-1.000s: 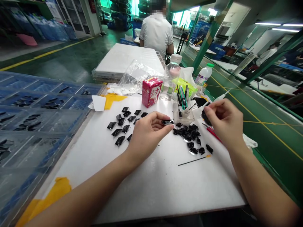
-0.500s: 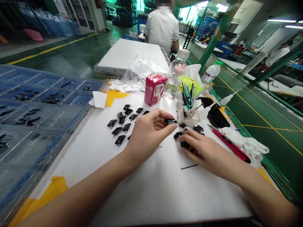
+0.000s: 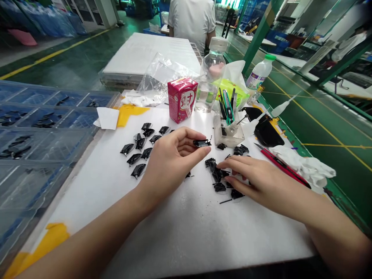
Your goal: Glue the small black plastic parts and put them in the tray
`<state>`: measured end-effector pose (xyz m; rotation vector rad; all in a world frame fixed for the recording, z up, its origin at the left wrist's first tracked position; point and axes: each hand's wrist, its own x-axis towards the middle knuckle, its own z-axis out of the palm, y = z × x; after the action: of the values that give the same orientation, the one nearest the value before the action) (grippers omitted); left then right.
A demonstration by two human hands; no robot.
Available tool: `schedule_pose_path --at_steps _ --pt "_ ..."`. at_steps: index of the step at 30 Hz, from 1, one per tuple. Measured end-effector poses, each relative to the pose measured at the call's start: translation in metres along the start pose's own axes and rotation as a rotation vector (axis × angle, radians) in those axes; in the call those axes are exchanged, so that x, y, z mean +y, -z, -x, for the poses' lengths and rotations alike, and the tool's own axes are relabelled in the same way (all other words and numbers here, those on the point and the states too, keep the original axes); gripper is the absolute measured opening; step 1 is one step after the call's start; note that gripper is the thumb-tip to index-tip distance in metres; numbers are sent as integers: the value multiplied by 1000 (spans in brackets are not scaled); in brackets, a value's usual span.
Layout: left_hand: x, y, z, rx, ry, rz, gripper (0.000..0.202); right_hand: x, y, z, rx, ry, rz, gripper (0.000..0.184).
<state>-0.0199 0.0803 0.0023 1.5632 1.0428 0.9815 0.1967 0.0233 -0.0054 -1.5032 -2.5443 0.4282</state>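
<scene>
My left hand [image 3: 168,161] pinches a small glossy black plastic part [image 3: 201,143] between thumb and fingertips, raised a little over the white tabletop [image 3: 186,232]. To its left several similar black parts [image 3: 138,170] lie spread out, apart from one another, some with clear film edges. My right hand [image 3: 257,180] is low over a loose pile of black parts [image 3: 215,169]. Its index fingertip and thumb are apart at the pile's left side, by the parts; whether they touch one is hard to tell. The palm hides some of the pile.
Behind the hands stand a red drink carton [image 3: 181,100] and a clear holder [image 3: 229,133] with tweezers and cutters. A red utility knife [image 3: 280,164] and white cloth [image 3: 306,168] lie right. Blue compartment trays [image 3: 61,155] flank the left. A person [image 3: 192,23] sits beyond.
The view has shifted slightly. My right hand's fingers have moved off part of the pile, showing more black parts. My left hand still holds its part.
</scene>
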Motion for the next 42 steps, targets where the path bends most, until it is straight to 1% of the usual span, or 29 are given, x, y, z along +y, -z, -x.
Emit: schedule_pose_path --at_steps 2,4,8,11,15,18,21,22,24,27,30,33,35,37,39,42 --pt "-1 0 -1 1 0 -14 21 -4 4 1 -30 -7 -59 15" --pt "-1 0 -1 6 7 -34 22 -7 5 2 -46 -11 -31 10" --pt "-1 0 -2 10 16 -43 21 -14 -4 1 -80 2 84 6" --pt "-2 -1 -1 7 20 -33 21 -20 -10 -1 -99 19 46 4" --pt "-2 -1 0 6 25 -39 22 -27 -11 -2 -28 25 -20 6" --pt "-1 -1 0 11 23 -34 20 -26 -13 -4 25 31 -80 10" --pt "-1 -1 -1 9 26 -27 20 -20 -17 -7 138 -16 67 11" --pt "-1 -1 -1 7 26 -26 20 -19 -19 -8 152 -27 113 11" --pt "-1 -1 0 1 22 -29 22 -17 -22 -10 137 -19 125 10" --pt "-1 -1 1 -4 17 -31 21 -19 -23 -11 140 22 49 1" --pt "0 -2 2 -2 8 -28 20 -24 -22 -12 133 29 -7 3" --pt "1 -2 2 -7 4 -24 19 -22 -22 -15 116 26 -95 7" --pt "2 -2 2 -11 5 -15 18 -19 -24 -18 172 16 -70 9" --pt "2 -2 2 -9 4 -6 17 -15 -27 -23 203 20 -5 18" --pt "2 -3 2 -13 3 -2 17 -12 -27 -25 165 27 9 21" --pt "1 -3 3 -17 -3 -10 18 -11 -23 -25 129 -17 -40 12"
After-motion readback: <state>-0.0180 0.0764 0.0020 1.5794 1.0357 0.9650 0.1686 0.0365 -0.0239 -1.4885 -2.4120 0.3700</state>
